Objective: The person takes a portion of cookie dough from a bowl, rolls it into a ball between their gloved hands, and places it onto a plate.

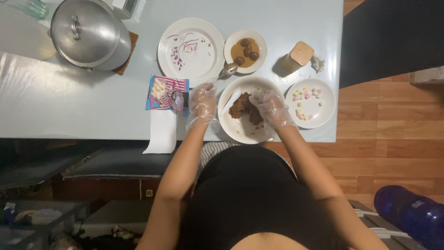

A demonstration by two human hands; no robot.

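Observation:
Both my hands wear clear plastic gloves. My right hand (270, 107) reaches into a white bowl (240, 127) and touches the brown dough (244, 109) in it; whether its fingers grip a piece I cannot tell. A white spoon (230, 102) lies in the same bowl. My left hand (202, 103) hovers just left of the bowl's rim with its fingers spread, holding nothing. Beside it lies an opened bag of small marshmallows (165, 92).
A small plate with brown balls (245, 50), an empty patterned plate (190, 50), a bowl of pastel marshmallows (310, 103), a tan-lidded jar (299, 55), a lidded metal pot (89, 34) and white paper (162, 129) sit on the light table. Wooden floor lies right.

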